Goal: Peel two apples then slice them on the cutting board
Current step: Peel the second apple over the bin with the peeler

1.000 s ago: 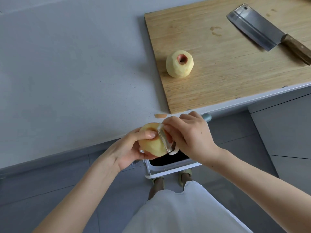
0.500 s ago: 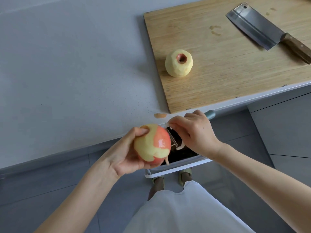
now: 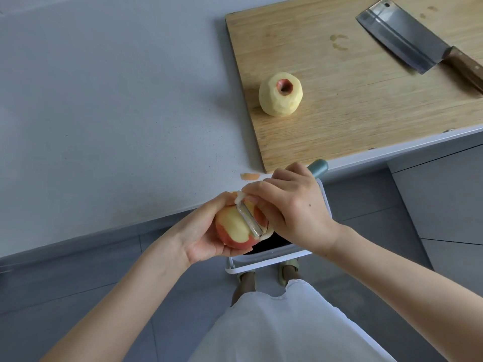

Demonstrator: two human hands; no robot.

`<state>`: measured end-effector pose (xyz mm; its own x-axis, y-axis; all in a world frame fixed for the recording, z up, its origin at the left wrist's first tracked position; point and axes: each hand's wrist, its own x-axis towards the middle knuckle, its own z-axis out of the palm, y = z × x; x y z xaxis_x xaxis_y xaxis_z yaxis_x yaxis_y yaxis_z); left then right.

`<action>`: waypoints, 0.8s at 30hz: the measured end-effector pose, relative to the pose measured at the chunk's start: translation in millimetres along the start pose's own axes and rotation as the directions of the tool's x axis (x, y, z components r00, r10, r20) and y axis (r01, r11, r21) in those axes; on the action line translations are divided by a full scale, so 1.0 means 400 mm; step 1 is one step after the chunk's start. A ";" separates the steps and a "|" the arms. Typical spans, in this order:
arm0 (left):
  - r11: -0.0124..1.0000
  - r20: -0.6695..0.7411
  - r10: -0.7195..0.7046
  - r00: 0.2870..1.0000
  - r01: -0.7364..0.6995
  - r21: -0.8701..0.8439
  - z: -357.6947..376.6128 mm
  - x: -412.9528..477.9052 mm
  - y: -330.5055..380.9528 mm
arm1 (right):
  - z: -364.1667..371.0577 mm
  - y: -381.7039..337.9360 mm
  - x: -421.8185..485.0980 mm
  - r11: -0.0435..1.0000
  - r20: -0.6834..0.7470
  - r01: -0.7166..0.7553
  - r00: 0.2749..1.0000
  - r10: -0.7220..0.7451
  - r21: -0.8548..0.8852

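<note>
The left hand cups a half-peeled apple, fingers curled under it and thumb over the top. The right hand grips a peeler, its metal blade lying across the apple's bared pale flesh and its teal handle end poking out past the knuckles toward one o'clock. We count two apples. The first is this one, red skin showing low on it, held in the air just off the counter's front edge. The second is a fully peeled apple resting on the cutting board near its left edge, at twelve o'clock from the hands. We count one cleaver, flat on the board at two o'clock, wooden handle toward four o'clock, well apart from the peeled apple. One peel scrap lies on the counter just beside the board's near-left corner. The board's near edge runs close along the counter's front edge. Bare wood lies between apple and cleaver, and toward nine and ten o'clock we see the pale grey counter spread wide. At six o'clock under the hands stands a white-rimmed bin with a dark inside, on a grey tiled floor beside grey cabinet fronts. The person's white garment and two slippered feet show below.
</note>
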<state>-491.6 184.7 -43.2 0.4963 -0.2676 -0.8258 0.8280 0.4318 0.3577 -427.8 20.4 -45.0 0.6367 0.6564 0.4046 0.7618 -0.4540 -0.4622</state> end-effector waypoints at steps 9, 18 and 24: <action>1.000 0.136 0.001 0.991 -0.003 0.016 -0.021 -0.011 0.003 | 0.012 0.044 -0.026 0.973 0.101 -0.148 0.986 0.131 0.179; 0.994 0.170 0.107 0.980 -0.106 -0.012 -0.038 -0.020 0.044 | 0.024 0.061 -0.076 0.839 0.456 -0.543 0.748 0.483 0.003; 0.995 0.002 0.085 0.996 -0.085 0.044 -0.051 0.003 0.038 | 0.006 0.053 -0.054 0.602 0.795 -0.773 0.230 0.561 -0.201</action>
<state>-483.8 208.6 -47.8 0.5652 -0.2322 -0.7916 0.7938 0.4143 0.4452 -425.9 -1.8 -65.4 0.4786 0.3755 -0.7937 -0.0097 -0.9016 -0.4324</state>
